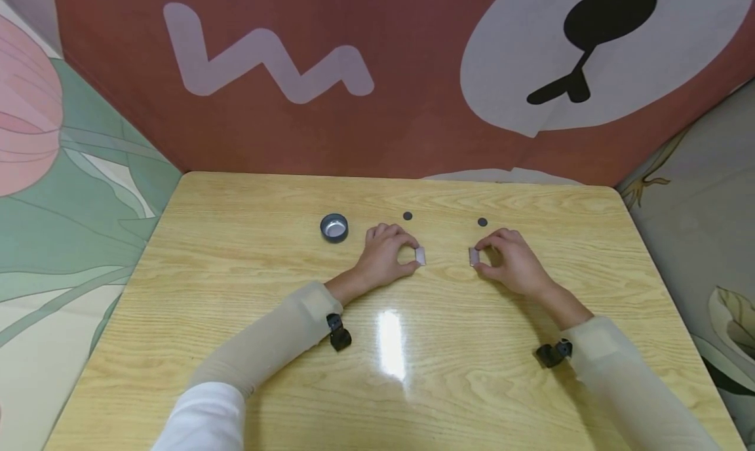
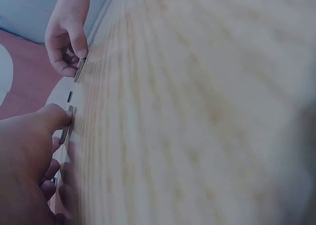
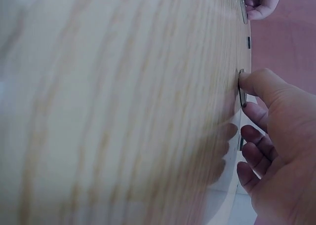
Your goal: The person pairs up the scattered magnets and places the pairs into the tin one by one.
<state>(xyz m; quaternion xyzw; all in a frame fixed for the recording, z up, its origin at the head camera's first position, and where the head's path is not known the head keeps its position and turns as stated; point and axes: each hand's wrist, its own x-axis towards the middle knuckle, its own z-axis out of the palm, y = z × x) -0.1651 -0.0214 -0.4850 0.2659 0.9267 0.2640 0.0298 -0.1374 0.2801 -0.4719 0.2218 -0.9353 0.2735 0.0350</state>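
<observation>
In the head view my left hand (image 1: 386,254) pinches a small flat silvery rectangular piece (image 1: 420,256) by its far and near edges, between thumb and index finger. Opposite it, my right hand (image 1: 512,262) pinches a similar grey rectangular piece (image 1: 474,257) the same way. A gap of bare wood separates the two pieces, which lie flat at or very near the tabletop. Both wrist views show the pieces edge-on as thin slabs, the left piece (image 2: 66,126) and the right piece (image 3: 242,89). Their exact kind cannot be told.
Two small dark discs lie beyond the hands, a left disc (image 1: 407,215) and a right disc (image 1: 482,221). A dark round tin (image 1: 334,228) with a shiny inside stands left of my left hand. The wooden table (image 1: 265,202) meets a reddish patterned backdrop (image 1: 413,123) at its far edge.
</observation>
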